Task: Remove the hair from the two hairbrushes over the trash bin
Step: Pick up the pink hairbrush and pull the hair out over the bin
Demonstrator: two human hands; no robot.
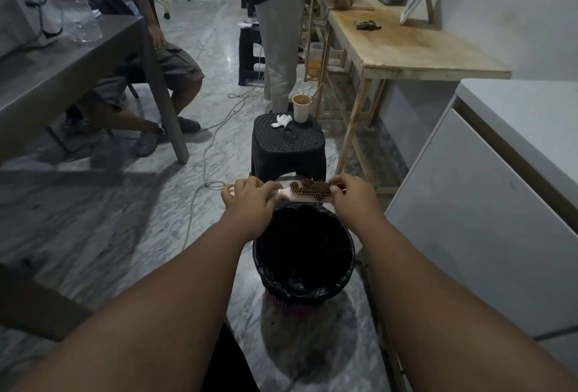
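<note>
- head view: my left hand [248, 201] is clenched round the handle of a pink hairbrush [308, 197], which lies level, handle toward 9 o'clock and head toward 3 o'clock, just below the middle of the view.
- a mat of brown hair [309, 187] sits in the bristles, which face up and toward me.
- my right hand [353, 196] meets the head's 3 o'clock end, fingers curled and pinching the hair there; i cannot tell if they also touch the plastic.
- the trash bin [312, 293], lined with a black bag over a pink base, stands on the marble floor at 6 o'clock from the brush, its far rim right under it.
- at 12 o'clock from the brush stands a black plastic stool [287, 144] carrying a paper cup [301, 107] and a crumpled tissue [281, 120].
- a wooden table [422, 51] runs along the wall at 2 o'clock, and a white cabinet [488, 204] is at 3 o'clock.
- a grey metal table [62, 60] fills 10 o'clock, with a seated person [156, 72] behind it; another person [280, 32] stands at 12 o'clock.
- a pale cable [205, 154] trails over the floor at 9 o'clock from the stool.
</note>
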